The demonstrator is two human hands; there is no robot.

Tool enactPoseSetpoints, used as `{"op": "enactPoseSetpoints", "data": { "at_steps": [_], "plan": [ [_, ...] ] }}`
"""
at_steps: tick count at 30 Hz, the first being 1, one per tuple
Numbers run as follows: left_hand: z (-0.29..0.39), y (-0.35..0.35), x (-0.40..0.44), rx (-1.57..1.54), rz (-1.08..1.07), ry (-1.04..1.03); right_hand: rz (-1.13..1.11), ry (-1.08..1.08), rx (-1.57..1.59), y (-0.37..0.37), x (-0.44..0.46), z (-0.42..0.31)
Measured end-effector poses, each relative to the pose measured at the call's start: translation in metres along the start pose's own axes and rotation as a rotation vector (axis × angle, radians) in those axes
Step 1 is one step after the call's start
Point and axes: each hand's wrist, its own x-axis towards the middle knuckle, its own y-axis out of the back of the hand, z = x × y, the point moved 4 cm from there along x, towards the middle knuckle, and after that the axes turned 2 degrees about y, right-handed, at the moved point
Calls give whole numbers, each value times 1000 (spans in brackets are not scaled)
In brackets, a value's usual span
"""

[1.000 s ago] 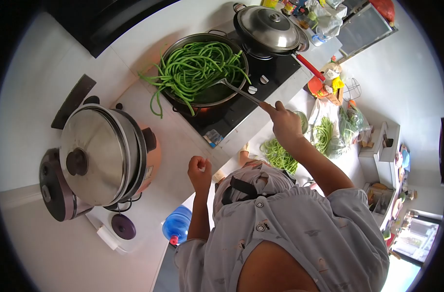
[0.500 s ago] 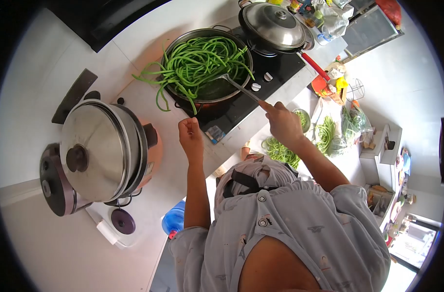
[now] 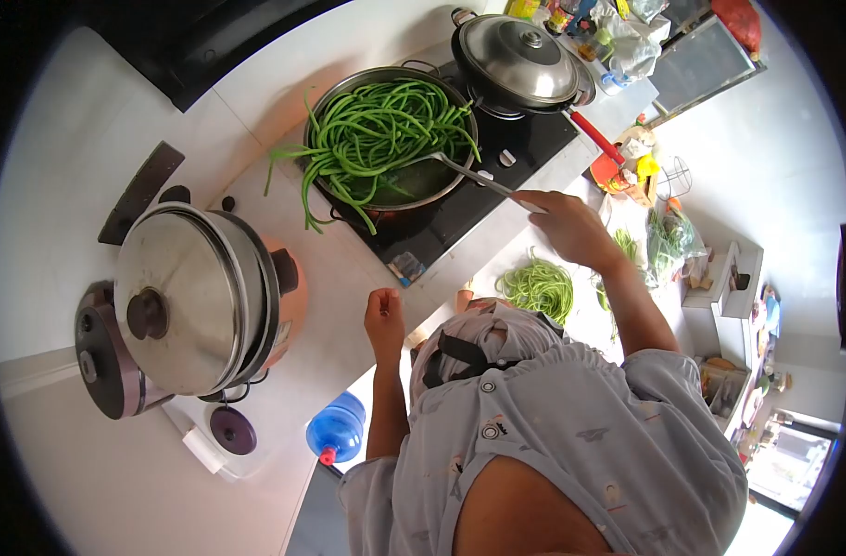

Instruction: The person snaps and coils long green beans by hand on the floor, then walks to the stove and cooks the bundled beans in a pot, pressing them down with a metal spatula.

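My right hand (image 3: 571,225) is wrapped round the handle of a metal spatula (image 3: 479,176). The spatula's head rests among long green beans (image 3: 386,125) in a wide steel pan (image 3: 441,196) on the black stove (image 3: 423,243). Several beans hang over the pan's left and lower rim. Over the counter (image 3: 326,278), below the stove's corner, my left hand (image 3: 384,320) is held with its fingers curled; it touches no beans, and nothing shows in it.
A lidded wok (image 3: 520,60) with a red handle sits beside the pan. At the left are a large lidded pot (image 3: 187,296) and a dark cooker (image 3: 108,357). A blue bottle (image 3: 338,428) and more beans (image 3: 537,289) lie below counter level.
My left hand rose towards the overhanging beans, then came back down. My right hand has shifted slightly right and down with the spatula. The beans hanging at the left lie differently.
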Motion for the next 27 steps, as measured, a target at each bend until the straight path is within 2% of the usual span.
{"op": "enactPoseSetpoints", "data": {
  "at_steps": [5, 9, 10, 17, 18, 21, 22, 25, 26, 27],
  "plan": [
    [-2, 7, 4, 10, 25, 9, -72, -151, 255, 54, -5, 9],
    [17, 5, 13, -3, 60, -22, 39, -143, 308, 66, 25, 11],
    [19, 4, 15, -10, 71, -35, 92, -51, 283, 61, 38, 22],
    [3, -6, 15, -39, 119, -31, 118, 172, -8, 49, 129, 52],
    [4, -5, 12, -40, 126, -9, 52, 126, -49, 46, 140, 55],
    [-6, -5, 3, -42, 174, 36, 47, 130, -563, 49, 166, 59],
    [-10, -4, 0, -42, 193, 48, 49, 215, -677, 56, 172, 53],
    [-18, -4, -8, -42, 231, 37, 19, 302, -840, 74, 191, 27],
    [-20, -4, -10, -47, 236, 33, -64, 227, -823, 77, 197, 16],
    [-20, -4, -13, -51, 238, 32, -78, 287, -816, 72, 205, 22]
  ]
}}
